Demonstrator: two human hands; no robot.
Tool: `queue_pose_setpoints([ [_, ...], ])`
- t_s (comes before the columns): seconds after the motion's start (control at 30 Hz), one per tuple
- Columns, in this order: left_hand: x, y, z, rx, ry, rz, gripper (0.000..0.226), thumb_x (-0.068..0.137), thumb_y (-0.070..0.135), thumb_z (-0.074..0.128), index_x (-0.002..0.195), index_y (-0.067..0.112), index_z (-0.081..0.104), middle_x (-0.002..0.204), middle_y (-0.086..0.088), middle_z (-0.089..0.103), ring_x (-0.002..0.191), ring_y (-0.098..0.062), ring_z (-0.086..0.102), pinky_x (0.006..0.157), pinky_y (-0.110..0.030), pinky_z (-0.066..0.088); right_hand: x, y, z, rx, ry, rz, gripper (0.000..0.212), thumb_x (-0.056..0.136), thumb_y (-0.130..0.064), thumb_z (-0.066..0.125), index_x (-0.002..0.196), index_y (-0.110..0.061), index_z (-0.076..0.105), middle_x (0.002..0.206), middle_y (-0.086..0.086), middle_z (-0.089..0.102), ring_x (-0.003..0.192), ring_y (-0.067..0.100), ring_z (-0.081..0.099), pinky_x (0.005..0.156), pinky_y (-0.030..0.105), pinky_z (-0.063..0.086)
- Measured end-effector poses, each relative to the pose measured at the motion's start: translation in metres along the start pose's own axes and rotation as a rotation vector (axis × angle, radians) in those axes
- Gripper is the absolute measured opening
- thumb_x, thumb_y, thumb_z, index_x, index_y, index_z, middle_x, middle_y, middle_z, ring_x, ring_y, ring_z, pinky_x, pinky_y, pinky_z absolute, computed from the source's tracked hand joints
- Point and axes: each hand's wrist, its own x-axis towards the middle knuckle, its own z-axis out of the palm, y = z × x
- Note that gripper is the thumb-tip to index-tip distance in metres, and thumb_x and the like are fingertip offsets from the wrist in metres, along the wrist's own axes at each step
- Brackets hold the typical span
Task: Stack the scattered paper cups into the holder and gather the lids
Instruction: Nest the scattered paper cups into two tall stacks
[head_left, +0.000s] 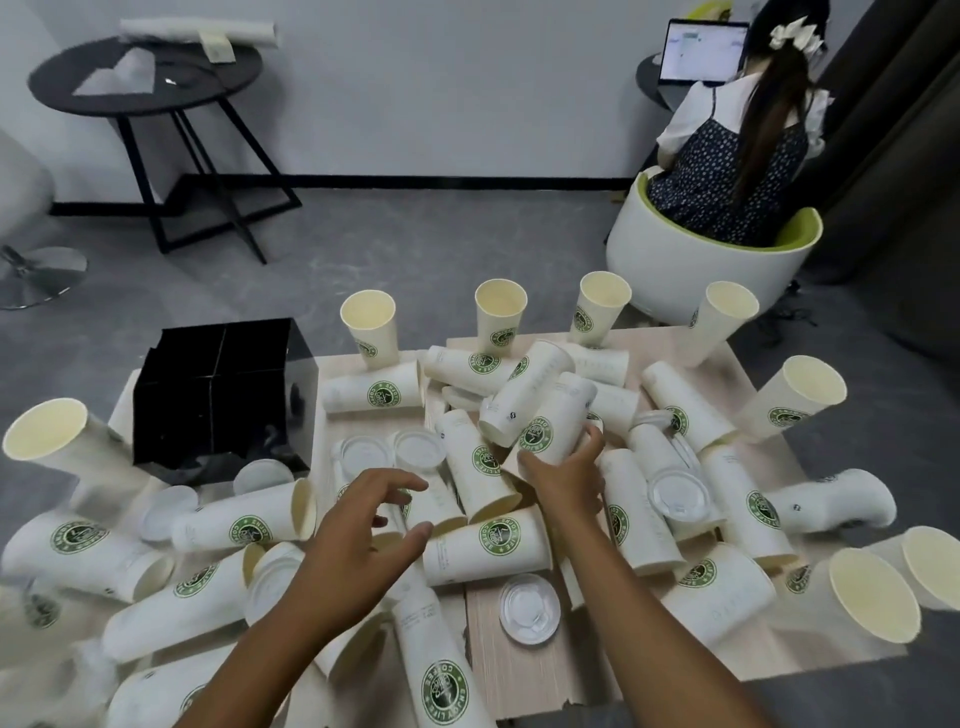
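Observation:
Several white paper cups with green round logos lie scattered over a low wooden table, some upright along its far edge. My right hand grips the lower end of one tilted cup in the middle of the pile. My left hand hovers with spread, slightly curled fingers over lying cups near the centre and holds nothing. The black divided holder stands at the table's far left. Clear lids lie among the cups: one at the front, one at the right, two beside the holder.
A person sits in a white and green tub chair at the back right, facing a laptop. A black round side table stands at the back left. Grey floor surrounds the low table.

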Motion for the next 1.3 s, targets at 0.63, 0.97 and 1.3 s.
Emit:
queue_pose_setpoints([
  [0.63, -0.011, 0.003, -0.011, 0.006, 0.032, -0.008, 0.036, 0.091, 0.017, 0.078, 0.117, 0.038, 0.064, 0.121, 0.020, 0.064, 0.119, -0.006, 0.062, 0.092, -0.029, 0.053, 0.011, -0.010, 0.021, 0.167, 0.055, 0.144, 0.095, 0.071, -0.042, 0.084, 0.143, -0.021, 0.026, 0.137, 0.010, 0.059, 0.126, 0.039, 0.055, 0.107, 0.055, 0.042],
  [0.97, 0.009, 0.022, -0.036, 0.020, 0.117, 0.093, 0.063, 0.081, 0.027, 0.087, 0.132, 0.043, 0.052, 0.133, 0.026, 0.053, 0.129, -0.004, 0.054, 0.100, -0.024, 0.046, -0.036, -0.037, -0.038, -0.327, -0.172, -0.676, 0.081, 0.061, -0.053, 0.080, 0.130, -0.034, 0.040, 0.120, -0.015, 0.047, 0.112, 0.011, 0.048, 0.107, 0.041, 0.031],
  [1.3, 0.050, 0.052, -0.030, 0.633, -0.135, 0.452, 0.083, 0.061, 0.056, 0.081, 0.136, 0.043, 0.050, 0.134, 0.020, 0.058, 0.122, -0.012, 0.051, 0.099, -0.036, 0.037, -0.079, -0.075, -0.080, -0.612, -0.471, -1.051, 0.089, 0.064, -0.057, 0.071, 0.138, -0.038, 0.027, 0.122, -0.021, 0.049, 0.120, 0.002, 0.048, 0.124, 0.045, 0.015],
])
